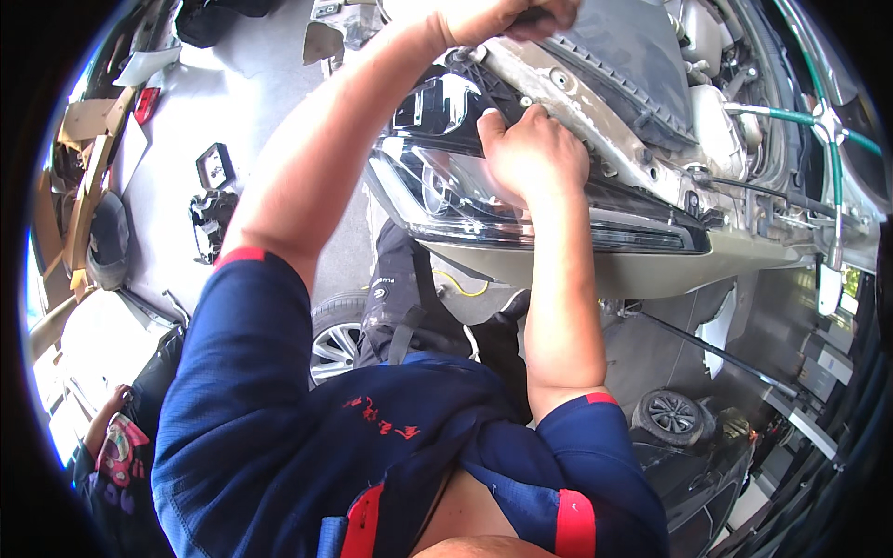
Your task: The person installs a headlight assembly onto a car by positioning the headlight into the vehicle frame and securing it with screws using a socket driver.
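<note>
My left hand (512, 20) reaches to the top of the view over the car's front, its fingers curled; what they hold, if anything, is hidden. My right hand (535, 156) is lower, over the upper edge of a clear-lensed headlight (437, 191) with a glossy black housing. Its fingers are bent down beside a pale metal crossmember (605, 121), and their tips are hidden. A dark ribbed engine-bay panel (633, 65) lies beyond the crossmember. The beige bumper (595, 274) runs below the headlight.
Black parts (209, 228), a frame (214, 167) and cardboard (84, 177) lie at the left. A wheel (335, 344) is below. Another person (116, 446) is at the lower left. At the right stand a teal-armed tool (828, 186), a long bar (726, 358) and a dark car (688, 474).
</note>
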Demonstrator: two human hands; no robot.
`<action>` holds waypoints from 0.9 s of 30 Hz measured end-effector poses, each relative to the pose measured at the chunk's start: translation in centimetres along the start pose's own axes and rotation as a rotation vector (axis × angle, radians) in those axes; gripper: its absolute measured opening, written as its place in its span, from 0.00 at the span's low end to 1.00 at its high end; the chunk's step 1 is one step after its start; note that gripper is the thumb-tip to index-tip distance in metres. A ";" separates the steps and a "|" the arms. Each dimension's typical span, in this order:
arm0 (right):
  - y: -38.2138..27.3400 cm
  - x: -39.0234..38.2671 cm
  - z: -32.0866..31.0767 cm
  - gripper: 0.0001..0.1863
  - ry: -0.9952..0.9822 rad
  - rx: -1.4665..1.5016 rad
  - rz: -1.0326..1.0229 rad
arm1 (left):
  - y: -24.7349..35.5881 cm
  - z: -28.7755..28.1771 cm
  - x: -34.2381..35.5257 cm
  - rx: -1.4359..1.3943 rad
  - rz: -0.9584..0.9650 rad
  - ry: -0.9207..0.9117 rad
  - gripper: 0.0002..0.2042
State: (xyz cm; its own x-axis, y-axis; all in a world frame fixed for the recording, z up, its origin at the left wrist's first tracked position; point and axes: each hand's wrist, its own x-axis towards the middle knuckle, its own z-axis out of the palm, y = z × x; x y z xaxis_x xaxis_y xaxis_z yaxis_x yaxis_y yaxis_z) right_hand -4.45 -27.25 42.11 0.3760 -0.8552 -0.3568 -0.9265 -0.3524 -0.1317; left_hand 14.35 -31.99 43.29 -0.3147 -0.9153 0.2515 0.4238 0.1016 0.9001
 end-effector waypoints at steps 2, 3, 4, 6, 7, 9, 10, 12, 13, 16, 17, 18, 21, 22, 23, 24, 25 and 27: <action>0.0 0.1 0.1 0.38 0.000 0.002 -0.004 | -0.1 0.1 0.9 0.005 0.012 -0.020 0.04; 0.0 0.3 0.1 0.38 0.001 0.001 -0.003 | -0.4 0.3 0.9 0.135 0.091 0.206 0.06; -0.1 0.3 0.2 0.38 0.006 0.002 -0.011 | -0.6 0.5 0.8 0.265 0.171 0.432 0.07; 0.2 -0.3 0.9 0.37 0.020 -0.020 -0.011 | -0.2 3.0 -0.1 0.997 0.274 1.022 0.13; 0.3 -0.2 1.0 0.36 0.047 -0.010 -0.021 | -0.1 2.5 0.0 0.986 0.302 1.132 0.13; 0.7 0.2 1.0 0.36 0.039 -0.006 -0.016 | -0.8 1.8 0.5 0.919 0.400 1.308 0.13; 0.7 0.3 0.7 0.36 0.045 -0.005 -0.022 | -0.8 1.6 0.4 0.920 0.398 1.306 0.13; 1.0 0.4 0.9 0.36 0.074 0.009 -0.023 | -0.9 1.1 -0.2 1.504 0.480 1.004 0.14; 1.4 0.4 0.9 0.36 0.079 0.008 -0.020 | 0.6 2.7 -0.4 1.058 0.297 0.867 0.15; 0.3 0.2 1.2 0.36 0.093 0.002 -0.071 | 1.4 -3.8 -0.9 -0.186 -0.031 0.009 0.17; 0.4 0.3 1.5 0.36 0.103 -0.007 -0.073 | 1.5 -3.4 -0.4 -0.096 0.011 0.017 0.16; 0.6 0.3 1.6 0.36 0.104 -0.007 -0.070 | 1.5 -2.4 0.2 -0.081 0.005 0.098 0.15; 1.1 0.6 1.7 0.35 0.088 -0.018 -0.057 | 1.7 1.5 0.0 0.900 0.056 0.774 0.15; 1.2 0.5 1.6 0.35 0.082 -0.017 -0.050 | 1.4 2.3 0.2 1.190 0.053 1.024 0.16; 1.3 0.5 1.4 0.35 0.089 -0.010 -0.047 | 0.3 2.2 0.5 1.023 0.167 1.120 0.15; 1.4 0.4 1.5 0.34 0.096 -0.003 -0.044 | -0.7 1.9 0.7 0.849 0.277 1.209 0.14; 1.7 0.4 1.3 0.34 0.085 -0.008 -0.033 | -0.9 0.9 0.7 0.847 0.281 1.198 0.14; 1.2 0.3 1.3 0.34 0.084 -0.004 -0.039 | 0.4 -0.6 -0.9 0.038 0.133 0.305 0.14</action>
State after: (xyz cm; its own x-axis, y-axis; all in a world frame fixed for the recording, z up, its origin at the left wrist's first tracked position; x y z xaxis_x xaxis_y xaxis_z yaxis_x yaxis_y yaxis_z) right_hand -5.47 -27.48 40.65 0.4117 -0.8697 -0.2721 -0.9112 -0.3875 -0.1400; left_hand 15.34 -31.36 43.24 0.0122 -0.9669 0.2547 0.4102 0.2372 0.8806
